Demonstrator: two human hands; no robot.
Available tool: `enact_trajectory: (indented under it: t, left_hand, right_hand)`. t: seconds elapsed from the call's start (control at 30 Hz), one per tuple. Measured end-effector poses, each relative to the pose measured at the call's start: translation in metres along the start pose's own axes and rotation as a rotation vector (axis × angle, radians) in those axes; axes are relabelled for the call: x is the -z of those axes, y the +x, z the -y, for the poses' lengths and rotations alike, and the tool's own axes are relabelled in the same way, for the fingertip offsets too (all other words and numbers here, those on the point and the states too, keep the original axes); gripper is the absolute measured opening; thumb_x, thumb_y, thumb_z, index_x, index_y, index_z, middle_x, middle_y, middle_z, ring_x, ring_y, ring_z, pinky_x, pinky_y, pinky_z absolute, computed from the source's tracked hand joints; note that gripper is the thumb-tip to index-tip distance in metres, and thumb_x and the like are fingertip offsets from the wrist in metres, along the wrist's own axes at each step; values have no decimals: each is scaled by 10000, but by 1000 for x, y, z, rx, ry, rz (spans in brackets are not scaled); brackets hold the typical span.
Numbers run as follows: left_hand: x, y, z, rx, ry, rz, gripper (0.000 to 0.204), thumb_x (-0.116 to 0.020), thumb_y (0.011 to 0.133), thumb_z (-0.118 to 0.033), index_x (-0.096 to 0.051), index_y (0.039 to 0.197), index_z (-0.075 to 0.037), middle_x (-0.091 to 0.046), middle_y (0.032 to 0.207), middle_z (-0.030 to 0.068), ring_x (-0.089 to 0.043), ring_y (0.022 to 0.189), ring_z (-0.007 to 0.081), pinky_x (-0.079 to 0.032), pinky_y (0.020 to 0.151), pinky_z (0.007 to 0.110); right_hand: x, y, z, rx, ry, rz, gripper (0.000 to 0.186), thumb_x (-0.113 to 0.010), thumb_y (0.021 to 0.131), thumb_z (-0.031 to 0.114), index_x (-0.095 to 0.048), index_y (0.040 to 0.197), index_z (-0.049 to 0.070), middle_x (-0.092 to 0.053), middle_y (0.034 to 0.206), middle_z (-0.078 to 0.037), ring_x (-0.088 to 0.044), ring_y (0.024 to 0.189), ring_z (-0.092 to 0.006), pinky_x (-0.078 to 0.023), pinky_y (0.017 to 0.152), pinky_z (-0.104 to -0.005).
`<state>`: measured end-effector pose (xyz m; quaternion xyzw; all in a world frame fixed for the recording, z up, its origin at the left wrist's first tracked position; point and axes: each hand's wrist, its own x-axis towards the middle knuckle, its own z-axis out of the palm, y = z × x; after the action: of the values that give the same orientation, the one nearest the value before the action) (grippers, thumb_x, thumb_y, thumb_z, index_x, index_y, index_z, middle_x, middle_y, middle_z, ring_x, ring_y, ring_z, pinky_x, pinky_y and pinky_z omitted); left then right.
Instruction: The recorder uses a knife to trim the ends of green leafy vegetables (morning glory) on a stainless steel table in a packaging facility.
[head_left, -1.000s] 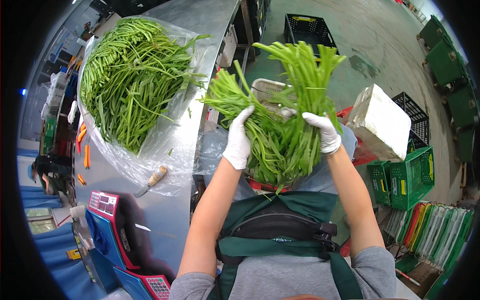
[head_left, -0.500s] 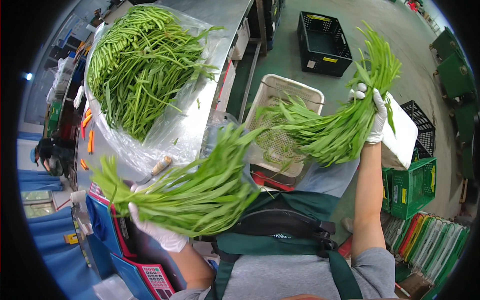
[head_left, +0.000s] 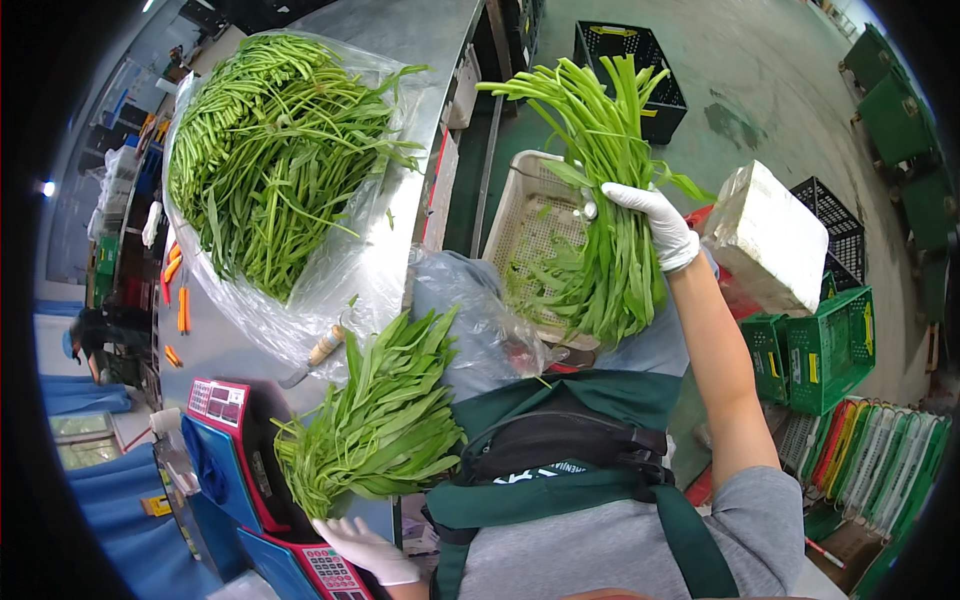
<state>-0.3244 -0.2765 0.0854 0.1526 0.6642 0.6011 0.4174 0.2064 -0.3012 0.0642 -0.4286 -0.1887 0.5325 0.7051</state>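
Observation:
My right hand (head_left: 655, 222), in a white glove, is closed round a bunch of water spinach (head_left: 620, 265). Its pale stems point up and away, its leaves hang over the white plastic basket (head_left: 500, 240). A second water spinach bunch (head_left: 385, 415) lies at the near edge of the metal table, beside the scales. Just below its stem end is my gloved left hand (head_left: 362, 550), fingers spread and not wrapped round it. A big heap of water spinach (head_left: 290, 170) sits on clear plastic sheeting at the left.
A knife with a wooden handle (head_left: 326, 345) lies between heap and bunch. Red-and-blue scales (head_left: 225, 455) stand at the table's near left. Right of the basket are a white foam box (head_left: 765, 240) and green crates (head_left: 830, 350); a black crate (head_left: 660, 95) stands farther off.
My left hand has lowered its bunch onto the table and let go, drawing back toward me. My right hand has swung its bunch leftward over the basket, leaves now hanging down.

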Motion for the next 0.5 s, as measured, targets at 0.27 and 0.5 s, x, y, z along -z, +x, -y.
enact_trajectory:
  t: [0.27, 0.5]
  left_hand:
    - [-144, -89, 10, -205, 465, 1213, 658, -570, 790, -102, -336, 1396, 0, -449, 1365, 172, -491, 1206, 249, -342, 1046, 375]
    - [-284, -159, 120, 268, 342, 1729, 660, -712, 807, -161, -370, 1346, 7, -500, 1279, 112, -501, 1153, 184, -413, 961, 315]
  right_hand:
    - [-28, 9, -18, -94, -162, 17, 390, -692, 827, 161, -575, 1185, 60, -636, 995, -12, -610, 818, -77, -501, 724, -242]
    - [-60, -8, -12, 70, -101, 96, 395, -706, 815, 153, -577, 1176, 56, -630, 1017, -3, -587, 884, -82, -487, 778, -251]
